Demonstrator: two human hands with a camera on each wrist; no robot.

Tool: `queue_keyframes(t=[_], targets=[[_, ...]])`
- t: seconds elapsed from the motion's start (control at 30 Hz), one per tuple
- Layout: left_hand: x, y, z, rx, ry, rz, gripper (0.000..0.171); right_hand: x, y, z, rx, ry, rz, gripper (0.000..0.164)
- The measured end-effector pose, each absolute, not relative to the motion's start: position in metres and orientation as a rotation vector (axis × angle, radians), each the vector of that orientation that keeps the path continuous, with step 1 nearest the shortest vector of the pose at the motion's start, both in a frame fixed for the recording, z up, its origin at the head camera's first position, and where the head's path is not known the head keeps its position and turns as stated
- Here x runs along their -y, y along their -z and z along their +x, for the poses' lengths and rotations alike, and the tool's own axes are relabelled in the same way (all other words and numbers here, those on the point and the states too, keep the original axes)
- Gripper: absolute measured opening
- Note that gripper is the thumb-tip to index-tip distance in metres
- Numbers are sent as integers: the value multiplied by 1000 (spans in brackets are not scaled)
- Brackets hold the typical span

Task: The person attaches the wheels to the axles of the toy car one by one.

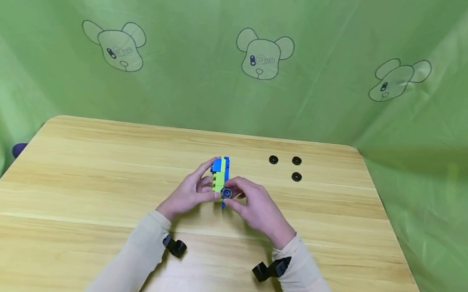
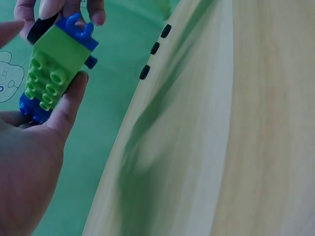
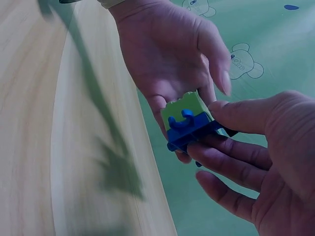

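Observation:
A toy vehicle of green and blue building bricks (image 1: 218, 180) is held up over the table. My left hand (image 1: 187, 194) grips its sides between thumb and fingers; in the left wrist view, two rows of green studs (image 2: 49, 86) face the camera. A blue piece with a curved hook (image 3: 189, 125) sits at one end. On the vehicle's side, at the end nearer me, is a black wheel (image 1: 226, 193). My right hand (image 1: 257, 206) pinches this wheel with thumb and fingers, which largely hide it in the right wrist view.
Three loose black tyres, among them a nearest one (image 1: 296, 177), lie on the wooden table (image 1: 98, 187) at the back right. A green curtain (image 1: 188, 89) with bear-head drawings surrounds the table. Each sleeve carries a black wrist camera (image 1: 175, 246).

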State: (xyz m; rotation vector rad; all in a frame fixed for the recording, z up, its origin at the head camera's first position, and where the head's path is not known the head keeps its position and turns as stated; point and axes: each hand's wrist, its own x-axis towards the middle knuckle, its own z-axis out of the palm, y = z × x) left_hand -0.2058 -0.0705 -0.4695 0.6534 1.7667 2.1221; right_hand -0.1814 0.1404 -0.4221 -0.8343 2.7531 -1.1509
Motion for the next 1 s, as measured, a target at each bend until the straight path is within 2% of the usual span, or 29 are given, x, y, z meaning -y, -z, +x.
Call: queue_keyframes(t=[0.13,0.43,0.67,1.0], targets=[[67,470,-205,-1749,-2170,613,92,-139,424,-182,-2750,1177,-846,33],[64,471,-204,-1744,-2224,605,93,-139,429,-182,-2703,1324,-740,21],[64,470,-203,-1750,-2232,603,94,-138,433,-184,-2573,1494,-523,21],[63,471,-203,-1770,-2217,615,93,-141,441,-187,-2272,1665,-489,22]])
